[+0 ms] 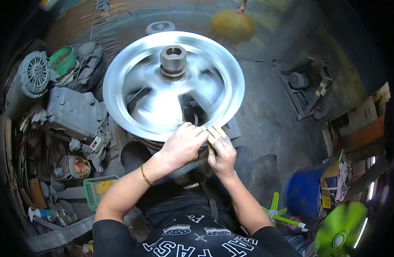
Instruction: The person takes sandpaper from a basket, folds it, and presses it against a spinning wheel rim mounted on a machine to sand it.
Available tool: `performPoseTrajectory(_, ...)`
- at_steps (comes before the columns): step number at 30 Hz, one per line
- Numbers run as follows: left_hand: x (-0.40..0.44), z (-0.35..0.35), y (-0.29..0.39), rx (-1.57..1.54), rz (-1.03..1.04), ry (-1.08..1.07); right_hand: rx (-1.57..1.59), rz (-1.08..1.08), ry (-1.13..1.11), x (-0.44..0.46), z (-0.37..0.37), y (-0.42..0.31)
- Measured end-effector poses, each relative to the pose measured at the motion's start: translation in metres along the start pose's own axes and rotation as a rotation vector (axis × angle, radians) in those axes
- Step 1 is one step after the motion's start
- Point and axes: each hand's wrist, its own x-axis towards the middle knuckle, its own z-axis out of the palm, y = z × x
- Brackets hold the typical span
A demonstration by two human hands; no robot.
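Note:
A silvery spoked wheel [237, 81] lies nearly flat in front of me, its spokes smeared by spinning. A large hex nut [173, 59] sits on the shaft at its hub. My left hand [185, 143] is closed at the near edge of the rim, a gold-coloured bracelet [146, 174] on its wrist. Beside it, nearly touching, my right hand [222, 152] is also closed, with yellowish coverings on its fingers. Both sets of fingertips press together at the rim, and whatever they pinch there is hidden.
At left stand a dusty motor [34, 75], a grey metal housing [77, 111] and a green basket [90, 195]. On the right are a blue drum [302, 190], a green fan [340, 235] and a metal frame [306, 96]. A straw broom [232, 25] hangs behind the wheel.

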Motion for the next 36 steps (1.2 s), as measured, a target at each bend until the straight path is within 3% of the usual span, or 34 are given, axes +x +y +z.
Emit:
performPoseTrajectory(24,-0.011,-0.031,-0.008,-0.060,-0.097,-0.136,0.081,-0.036,-0.060,0.011,0.010,-0.013)
performPoseTrajectory(36,0.001,-0.007,-0.003,-0.022,-0.016,-0.045,0.017,-0.016,0.027,0.000,0.002,0.000)
